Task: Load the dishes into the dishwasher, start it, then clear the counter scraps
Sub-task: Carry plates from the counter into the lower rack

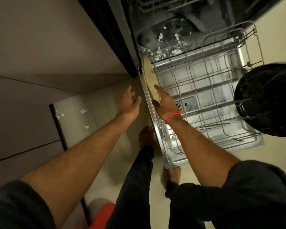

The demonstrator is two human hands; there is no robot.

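Observation:
The dishwasher stands open with its wire lower rack [203, 90] pulled out over the door. My right hand [165, 103] grips a beige speckled plate [149, 76] on edge at the rack's left side. My left hand [130, 101] hovers open just left of the rack, over the floor, holding nothing. A large black marbled dish [267, 100] leans upright at the rack's right side. Torn white paper scraps [162, 52] lie along the tub's front edge and inside the tub.
Grey cabinet fronts [31, 80] run along the left. More paper scraps [83, 111] lie on the pale floor beside them. My bare feet [146, 138] stand by the door's near corner. A red object [104, 215] sits low at the bottom.

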